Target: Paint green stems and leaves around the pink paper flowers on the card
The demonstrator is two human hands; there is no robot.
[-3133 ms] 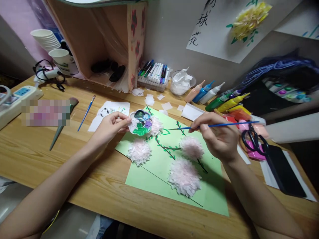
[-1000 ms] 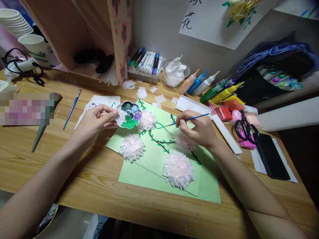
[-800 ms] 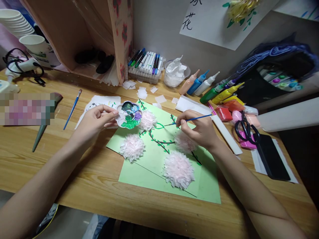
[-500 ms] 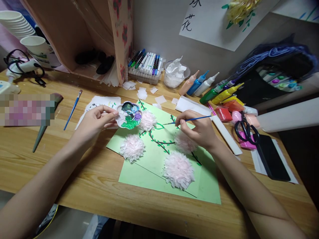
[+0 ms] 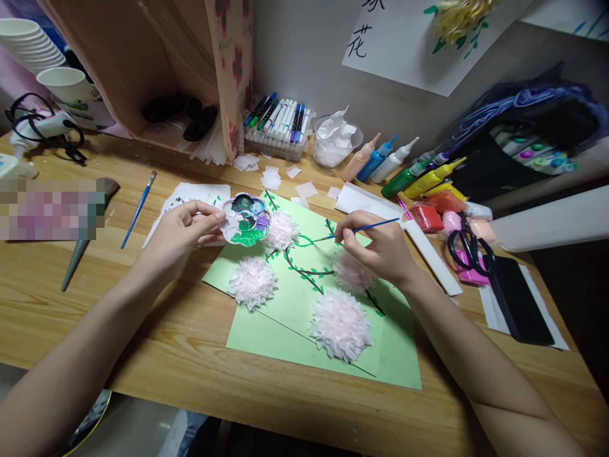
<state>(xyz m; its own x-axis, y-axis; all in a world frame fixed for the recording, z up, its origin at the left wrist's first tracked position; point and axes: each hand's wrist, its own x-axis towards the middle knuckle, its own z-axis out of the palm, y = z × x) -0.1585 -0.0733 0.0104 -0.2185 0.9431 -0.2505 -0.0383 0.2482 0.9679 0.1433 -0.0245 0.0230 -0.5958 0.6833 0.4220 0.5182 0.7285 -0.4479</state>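
Note:
Between thumb and fingers, my left hand (image 5: pixel 190 227) grips a flower-shaped paint palette (image 5: pixel 231 230) holding green, dark, blue and purple paint. It is held over the upper left of a light green paper sheet (image 5: pixel 295 343). A thin blue paintbrush (image 5: pixel 375 225) is pinched in my right hand (image 5: pixel 373 246), its tip at a painted green leaf outline (image 5: pixel 306 240). Pale pink tissue-paper flowers sit on the sheet, among them a large one (image 5: pixel 341 326) at the front and another (image 5: pixel 253 283) at left. Dark painted branches (image 5: pixel 309 274) with small green leaves run between them.
Paint bottles (image 5: pixel 375 162), a marker box (image 5: pixel 278 127) and a plastic bowl of tissue (image 5: pixel 337 141) line the back. Black scissors (image 5: pixel 471 251) and a black phone (image 5: pixel 521 304) lie at right. Another blue brush (image 5: pixel 139 209) and paper cups (image 5: pixel 66 86) are at left.
The brush tip has shifted slightly down and right along the leaf outline, whose lower edge looks a little changed. My left hand and the palette stay almost still.

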